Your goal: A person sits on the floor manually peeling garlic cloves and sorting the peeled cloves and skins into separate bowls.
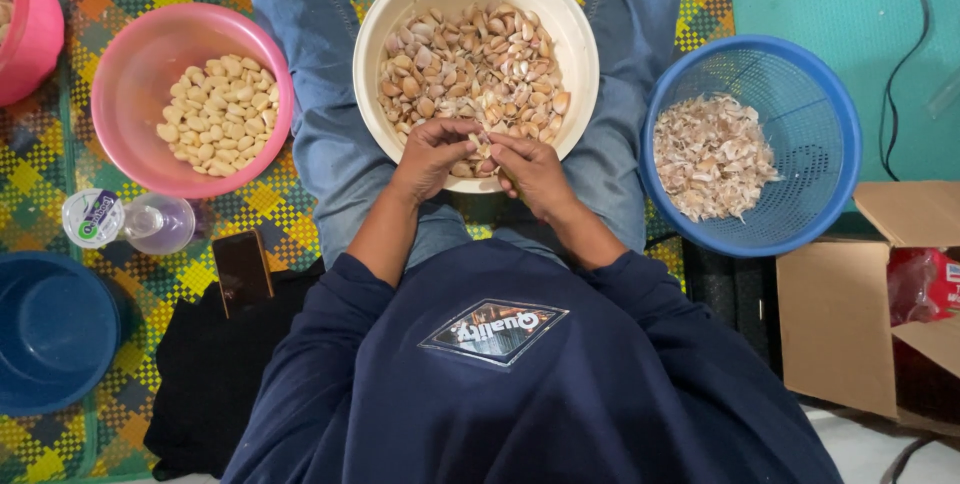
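We are holding a garlic clove (481,147) between both hands, just over the near rim of the cream bowl (400,4) resting between our knees. The clove is looking small, light and firm, with dry, papery skin that will probably tear and flake easily, so pinching it at the ends with the fingertips seems best. Our left hand (432,156) is curling narrowly, fingertips closing on the clove; our right hand (533,172) is likewise pinching it from the other side. A pink bowl (130,54) of peeled cloves is sitting well apart to the left, and a blue basket (830,104) of skins to the right.
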